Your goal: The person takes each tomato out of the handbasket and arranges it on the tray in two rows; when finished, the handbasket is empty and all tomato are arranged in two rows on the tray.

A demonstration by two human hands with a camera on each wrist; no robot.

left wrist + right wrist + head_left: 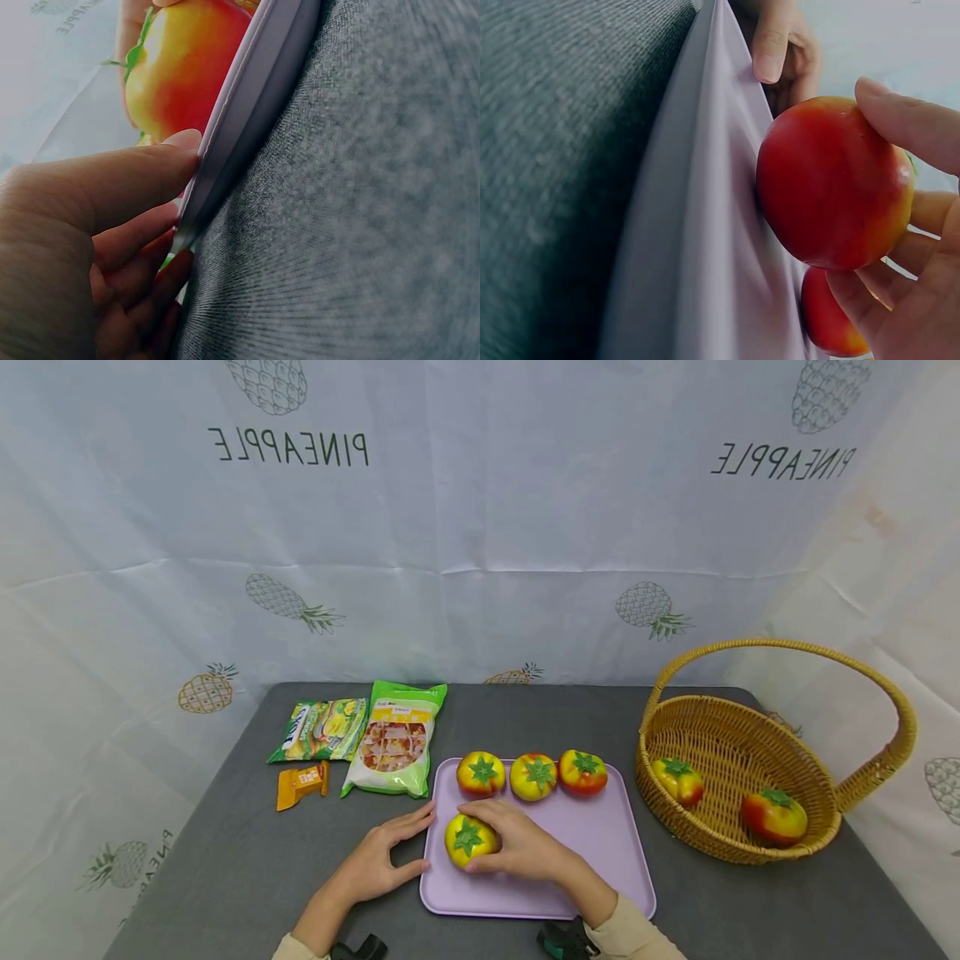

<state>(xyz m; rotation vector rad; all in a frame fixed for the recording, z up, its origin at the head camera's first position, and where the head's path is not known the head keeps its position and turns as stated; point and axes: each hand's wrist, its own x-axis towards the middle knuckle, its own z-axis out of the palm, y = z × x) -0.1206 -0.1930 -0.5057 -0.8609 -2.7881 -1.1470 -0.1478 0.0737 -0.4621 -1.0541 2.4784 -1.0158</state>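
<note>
My right hand (525, 843) holds a yellow-and-red tomato (468, 839) between thumb and fingers, over the left part of a lilac tray (585, 893). Its green star-shaped leaf top faces up in the head view. From the right wrist, the red underside of this tomato (832, 187) shows close over the tray. At the tray's left edge, my left hand (378, 856) rests with its thumb tip and fingertips at the rim, the fingers extended and holding nothing. Three more tomatoes, among them the middle one (533, 777), sit in a row along the tray's far side.
To the right stands a wicker basket (652, 785) with a tall handle and two tomatoes (775, 817) inside. Left of the tray lie a green-and-white food bag (393, 743), a green packet (322, 729) and a small orange packet (302, 783). A pineapple-print curtain (525, 527) hangs behind the table.
</note>
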